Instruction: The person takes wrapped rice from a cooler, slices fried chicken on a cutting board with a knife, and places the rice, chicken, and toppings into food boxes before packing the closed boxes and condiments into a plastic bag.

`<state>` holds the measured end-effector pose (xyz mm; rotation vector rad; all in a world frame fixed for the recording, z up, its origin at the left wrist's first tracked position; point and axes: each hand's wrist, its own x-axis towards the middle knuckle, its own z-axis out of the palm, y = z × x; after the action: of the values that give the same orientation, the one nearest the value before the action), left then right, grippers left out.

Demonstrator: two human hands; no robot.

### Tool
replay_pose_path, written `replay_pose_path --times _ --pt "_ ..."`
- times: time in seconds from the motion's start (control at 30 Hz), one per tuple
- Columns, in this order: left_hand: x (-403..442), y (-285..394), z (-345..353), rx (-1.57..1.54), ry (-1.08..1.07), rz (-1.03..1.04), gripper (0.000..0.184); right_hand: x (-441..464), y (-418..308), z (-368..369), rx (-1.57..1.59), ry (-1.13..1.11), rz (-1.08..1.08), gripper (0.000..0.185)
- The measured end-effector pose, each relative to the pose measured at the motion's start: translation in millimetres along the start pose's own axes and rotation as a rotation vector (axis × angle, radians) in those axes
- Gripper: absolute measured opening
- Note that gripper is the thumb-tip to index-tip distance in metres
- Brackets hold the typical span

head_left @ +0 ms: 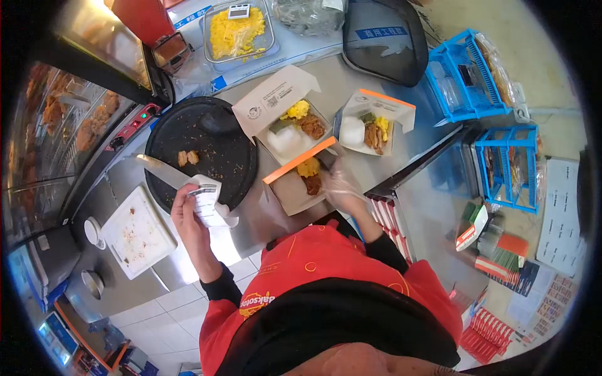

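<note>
My left hand [190, 219] is closed on a curled white paper slip [210, 202] with printing on it, over the near-left edge of a round black tray [235, 172]. My gloved right hand [342, 187] is at the right side of an open food box [290, 191] that holds yellow and brown food; its fingertips are partly hidden by the box and a dark object. Behind stand two more open boxes: a larger one [266, 103] and a smaller one [389, 106], both with rice, yellow food and meat. A knife [164, 172] lies across the tray's left rim.
At left are a white cutting board [139, 233] and a glass display case [75, 119] of fried food. A container of yellow food [238, 31] and a black lid [385, 41] lie at the back. Blue baskets [467, 78] stand at right.
</note>
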<state>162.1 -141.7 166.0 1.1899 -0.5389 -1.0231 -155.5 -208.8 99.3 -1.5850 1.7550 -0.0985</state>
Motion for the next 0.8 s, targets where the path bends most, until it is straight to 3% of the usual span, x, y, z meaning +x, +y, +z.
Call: replay_pose_path --times 0.03,0.17,0.3,0.33,0.4,0.47,0.5,0.57,0.63,0.7,0.77,0.8 --pt "-3 2 5 0.0 -0.003 0.007 0.016 3 -4 6 -0.152 0.0 0.033 0.044" --pt "-13 10 11 -0.062 -0.099 -0.011 0.016 3 7 19 -0.034 0.078 0.103 0.05" --pt "-17 9 6 -0.085 -0.114 -0.024 0.016 6 73 40 -0.053 0.189 -0.324 0.051" --pt "-18 9 6 -0.076 -0.11 -0.04 0.018 7 82 45 0.325 0.165 -0.117 0.046" --pt "-19 9 4 -0.074 -0.098 -0.043 0.022 3 98 36 0.692 0.132 0.083 0.043" --pt "-19 7 4 0.014 -0.114 0.038 0.039 -24 54 -25 1.104 -0.128 0.231 0.036" --pt "-19 9 3 -0.005 -0.116 0.003 0.04 -33 34 -46 1.182 -0.173 0.167 0.035" --pt "-17 8 5 0.034 -0.129 0.017 0.037 -21 -15 -85 0.982 -0.049 0.15 0.034" --pt "-11 4 4 0.075 -0.191 -0.089 0.033 12 -62 -106 0.878 0.042 -0.135 0.023" --pt "-2 -1 14 0.1 -0.197 -0.031 0.037 104 -66 -117 -0.474 0.605 -1.13 0.027" --pt "8 -10 16 0.046 -0.208 -0.032 0.041 192 -108 -105 0.146 0.165 -0.502 0.033" --pt "11 -11 16 0.025 -0.234 -0.039 0.044 222 -133 -106 -0.103 0.229 -0.526 0.036"
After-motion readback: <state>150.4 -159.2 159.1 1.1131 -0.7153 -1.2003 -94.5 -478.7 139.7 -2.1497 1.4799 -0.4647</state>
